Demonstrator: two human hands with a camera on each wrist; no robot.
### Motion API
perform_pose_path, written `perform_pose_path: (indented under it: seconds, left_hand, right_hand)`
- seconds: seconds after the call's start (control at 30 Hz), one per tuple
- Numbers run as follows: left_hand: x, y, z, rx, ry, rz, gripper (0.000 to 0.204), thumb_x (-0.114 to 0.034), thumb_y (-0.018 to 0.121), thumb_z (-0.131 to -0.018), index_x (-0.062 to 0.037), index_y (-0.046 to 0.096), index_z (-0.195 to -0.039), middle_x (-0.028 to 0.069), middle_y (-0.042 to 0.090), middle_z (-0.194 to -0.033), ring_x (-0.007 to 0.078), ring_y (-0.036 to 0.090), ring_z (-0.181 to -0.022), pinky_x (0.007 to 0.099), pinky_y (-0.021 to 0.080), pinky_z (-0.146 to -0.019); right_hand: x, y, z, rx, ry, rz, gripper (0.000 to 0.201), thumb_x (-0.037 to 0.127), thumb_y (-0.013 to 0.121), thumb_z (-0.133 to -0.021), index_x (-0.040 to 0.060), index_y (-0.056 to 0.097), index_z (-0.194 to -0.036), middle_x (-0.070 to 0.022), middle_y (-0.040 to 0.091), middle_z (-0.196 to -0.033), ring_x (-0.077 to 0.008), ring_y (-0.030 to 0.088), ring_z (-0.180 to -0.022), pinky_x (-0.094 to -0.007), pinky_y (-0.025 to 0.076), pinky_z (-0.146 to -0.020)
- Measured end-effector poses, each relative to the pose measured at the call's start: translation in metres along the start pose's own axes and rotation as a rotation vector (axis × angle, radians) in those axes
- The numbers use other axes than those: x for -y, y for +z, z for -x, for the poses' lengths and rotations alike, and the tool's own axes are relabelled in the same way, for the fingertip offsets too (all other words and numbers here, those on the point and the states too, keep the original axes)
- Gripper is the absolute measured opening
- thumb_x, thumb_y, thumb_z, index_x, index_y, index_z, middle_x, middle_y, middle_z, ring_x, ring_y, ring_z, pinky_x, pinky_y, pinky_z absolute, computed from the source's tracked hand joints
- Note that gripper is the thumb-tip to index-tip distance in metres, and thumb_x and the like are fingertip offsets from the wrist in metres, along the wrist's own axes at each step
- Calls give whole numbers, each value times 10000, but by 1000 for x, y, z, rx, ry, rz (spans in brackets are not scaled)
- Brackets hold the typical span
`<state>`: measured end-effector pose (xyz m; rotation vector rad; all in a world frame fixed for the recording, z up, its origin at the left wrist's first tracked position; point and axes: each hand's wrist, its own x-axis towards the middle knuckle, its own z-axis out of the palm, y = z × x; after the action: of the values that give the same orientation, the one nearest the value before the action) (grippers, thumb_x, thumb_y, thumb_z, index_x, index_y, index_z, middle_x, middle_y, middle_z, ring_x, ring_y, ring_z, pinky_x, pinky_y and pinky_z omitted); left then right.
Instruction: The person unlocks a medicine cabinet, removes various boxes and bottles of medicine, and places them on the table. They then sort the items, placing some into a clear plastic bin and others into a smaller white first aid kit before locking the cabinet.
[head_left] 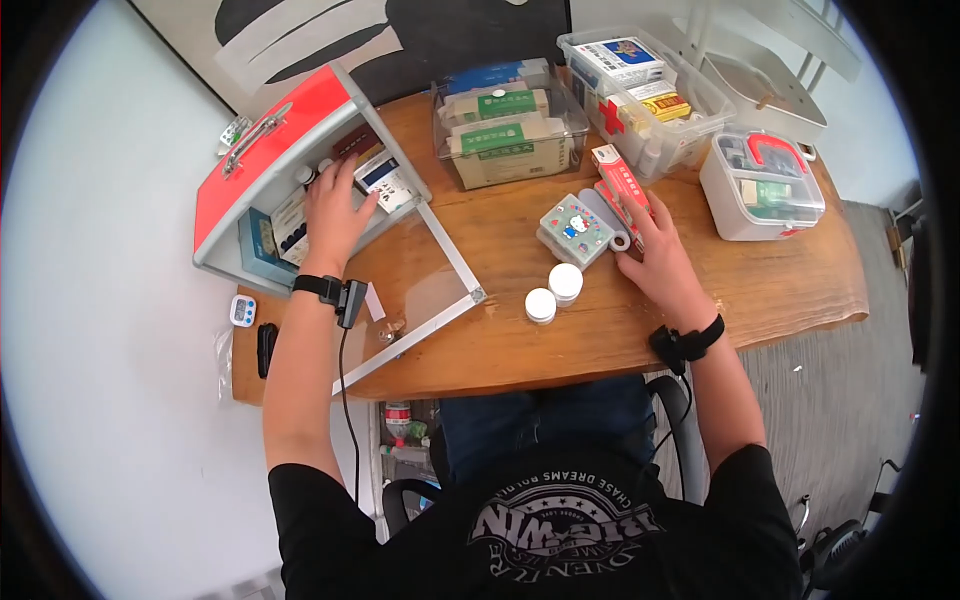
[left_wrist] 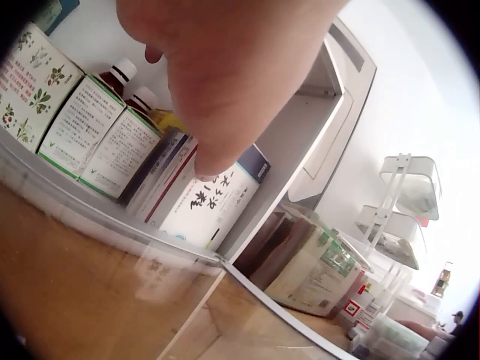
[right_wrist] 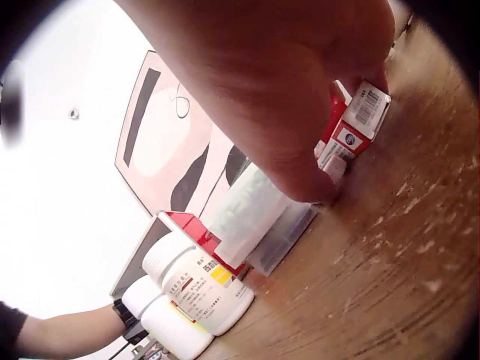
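My left hand (head_left: 337, 215) reaches into a red-topped medicine cabinet (head_left: 225, 185), fingers spread loosely over the boxes. In the left wrist view its thumb (left_wrist: 214, 154) overlaps a white medicine box (left_wrist: 202, 206) with dark lettering. Two brown bottles with white caps (left_wrist: 120, 73) stand behind the cartons there. My right hand (head_left: 662, 260) holds a slim red and white box (head_left: 620, 175) on the table, thumb and fingers on either side of it. Beside it lie a clear case with a cartoon cat (head_left: 577, 228) and a white tape roll (head_left: 620, 241). Two white bottles (right_wrist: 214, 289) stand nearby.
A clear bin of green-banded cartons (head_left: 510, 150) stands at the back. Right of it are a clear bin with a red cross (head_left: 650, 105) and a white first-aid box (head_left: 765, 190) with a red handle. The cabinet's clear door (head_left: 430, 260) extends over the table.
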<state>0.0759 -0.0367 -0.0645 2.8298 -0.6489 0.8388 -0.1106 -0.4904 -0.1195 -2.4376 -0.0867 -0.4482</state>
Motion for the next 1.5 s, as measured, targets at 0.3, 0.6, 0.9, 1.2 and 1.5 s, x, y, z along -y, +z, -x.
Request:
perform_pose_path:
  seconds: [0.3, 0.6, 0.9, 1.2, 1.5]
  left_hand:
    - [-26, 2, 4, -13, -101, 98, 906, -347, 872, -798, -126, 464, -1576, 198, 504, -1536, 419, 479, -1407, 552, 381, -1174]
    - [-90, -71, 49, -256, -149, 382, 496, -132, 772, -909, -31, 629, -1374, 200, 583, -1413, 377, 534, -1353, 468, 421, -1154]
    - [-205, -134, 135, 34, 215, 773, 737, -311, 972, -725, -86, 667, -1357, 260, 455, -1553, 439, 541, -1379, 510, 521, -1070]
    - [-176, -162, 107, 83, 260, 347, 633, -87, 838, -713, -59, 675, -1324, 154, 668, -1323, 375, 656, -1171, 447, 567, -982]
    - [44, -95, 56, -192, -161, -67, 576, -92, 735, -911, 27, 499, -1423, 289, 610, -1343, 484, 573, -1247, 546, 456, -1056]
  right_hand:
    - [-2, -11, 18, -48, 64, -73, 625, -31, 681, -910, 112, 544, -1502, -249, 540, -1426, -441, 592, -1261, -465, 513, -1066]
    - [-27, -20, 76, -290, 291, -524, 495, -5, 643, -998, 33, 568, -1486, -150, 636, -1393, -260, 632, -1244, -371, 492, -1071]
    - [83, -84, 84, 131, -232, -657, 537, -13, 766, -827, 62, 687, -1353, -152, 679, -1274, -257, 672, -1129, -368, 540, -964]
    - [132, -52, 38, 210, -369, -680, 553, 195, 898, -814, 47, 708, -1312, -189, 664, -1344, -332, 661, -1194, -415, 524, -1023]
    - [-4, -17, 77, -213, 313, -738, 167, 21, 604, -1056, -17, 661, -1207, -45, 659, -1107, -121, 627, -1034, -258, 500, -927]
